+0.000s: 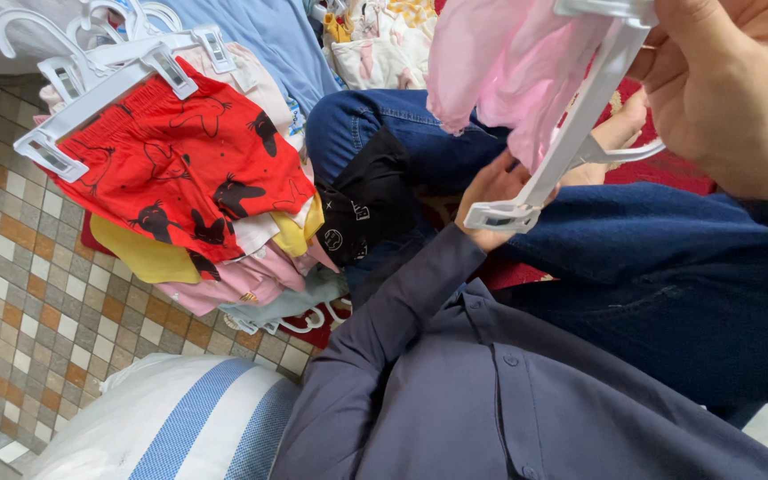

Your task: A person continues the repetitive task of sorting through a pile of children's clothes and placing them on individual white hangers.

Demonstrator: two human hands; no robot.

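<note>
Right hand (731, 89) raised, fingers curled shut; left hand (491, 191) open-palmed below

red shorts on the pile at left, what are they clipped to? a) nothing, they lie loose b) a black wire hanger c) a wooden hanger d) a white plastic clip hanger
d, the red shorts with black figures hang from a white clip hanger, its clips gripping the waistband on top of the stacked clothes.
</note>
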